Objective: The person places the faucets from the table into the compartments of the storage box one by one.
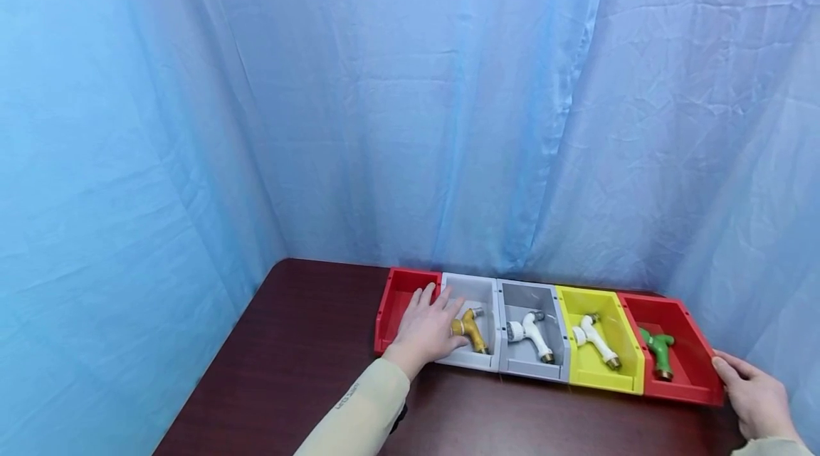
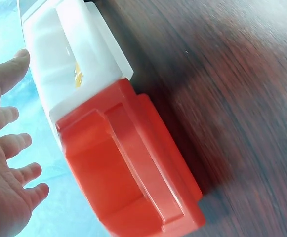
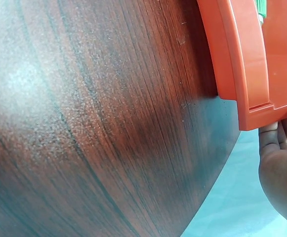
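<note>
Over the left red bin [image 1: 383, 328] and the white bin [image 1: 470, 362], my left hand [image 1: 428, 326] hovers with its fingers spread and nothing held. The left wrist view shows that hand [image 2: 7, 148] apart from the bins. A yellow tap [image 1: 474, 333] lies in the white bin, partly behind the thumb. My right hand [image 1: 759, 395] touches the outer side of the right red bin [image 1: 682, 392]; in the right wrist view, the bin wall partly hides its fingers [image 3: 268, 136]. That bin contains a green tap [image 1: 660, 353].
Between them, a grey bin [image 1: 534, 370] and a yellow bin [image 1: 605, 381] hold one white tap [image 1: 532, 333] and another white tap [image 1: 597, 342]. All the bins stand side by side on the dark wooden table [image 1: 269, 370], near blue curtains [image 1: 397, 122].
</note>
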The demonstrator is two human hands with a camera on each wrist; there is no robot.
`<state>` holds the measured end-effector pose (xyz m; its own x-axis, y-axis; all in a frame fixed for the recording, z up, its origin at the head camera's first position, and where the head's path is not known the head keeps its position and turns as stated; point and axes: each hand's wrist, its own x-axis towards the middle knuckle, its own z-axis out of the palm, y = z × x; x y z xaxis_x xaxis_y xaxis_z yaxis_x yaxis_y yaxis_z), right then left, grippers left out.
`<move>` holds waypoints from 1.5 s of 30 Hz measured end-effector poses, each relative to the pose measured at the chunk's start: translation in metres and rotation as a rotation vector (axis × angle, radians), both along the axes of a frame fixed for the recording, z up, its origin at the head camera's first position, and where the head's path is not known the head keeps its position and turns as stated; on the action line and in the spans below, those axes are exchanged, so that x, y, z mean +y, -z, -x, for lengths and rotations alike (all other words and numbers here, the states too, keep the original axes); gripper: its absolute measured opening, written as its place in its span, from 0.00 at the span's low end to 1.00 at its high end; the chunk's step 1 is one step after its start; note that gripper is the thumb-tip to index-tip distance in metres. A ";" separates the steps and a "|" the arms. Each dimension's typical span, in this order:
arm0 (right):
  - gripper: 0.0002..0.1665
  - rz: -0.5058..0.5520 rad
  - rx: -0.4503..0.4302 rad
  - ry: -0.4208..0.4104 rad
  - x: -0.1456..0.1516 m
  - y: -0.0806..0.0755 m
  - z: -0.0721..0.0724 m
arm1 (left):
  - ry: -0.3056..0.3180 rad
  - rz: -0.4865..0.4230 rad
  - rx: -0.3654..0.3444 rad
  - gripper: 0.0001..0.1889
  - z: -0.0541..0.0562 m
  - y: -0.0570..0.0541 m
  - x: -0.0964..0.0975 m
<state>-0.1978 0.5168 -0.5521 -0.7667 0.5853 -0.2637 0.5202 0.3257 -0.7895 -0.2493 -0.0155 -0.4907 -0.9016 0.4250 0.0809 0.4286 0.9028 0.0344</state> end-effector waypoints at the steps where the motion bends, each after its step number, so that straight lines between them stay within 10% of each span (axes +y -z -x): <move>1: 0.39 0.002 0.002 -0.002 0.001 0.000 0.000 | 0.004 0.001 0.007 0.44 -0.001 0.000 -0.002; 20: 0.43 0.023 -0.013 -0.010 0.028 0.031 0.014 | 0.104 0.005 0.044 0.49 -0.029 0.005 -0.049; 45: 0.39 0.048 -0.024 0.008 0.002 0.002 0.001 | 0.281 0.003 0.016 0.44 -0.064 0.022 -0.098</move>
<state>-0.1990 0.5188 -0.5543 -0.7553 0.5774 -0.3101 0.5418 0.2839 -0.7911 -0.1850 -0.1134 -0.5125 -0.7470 0.6583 0.0928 0.6626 0.7486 0.0235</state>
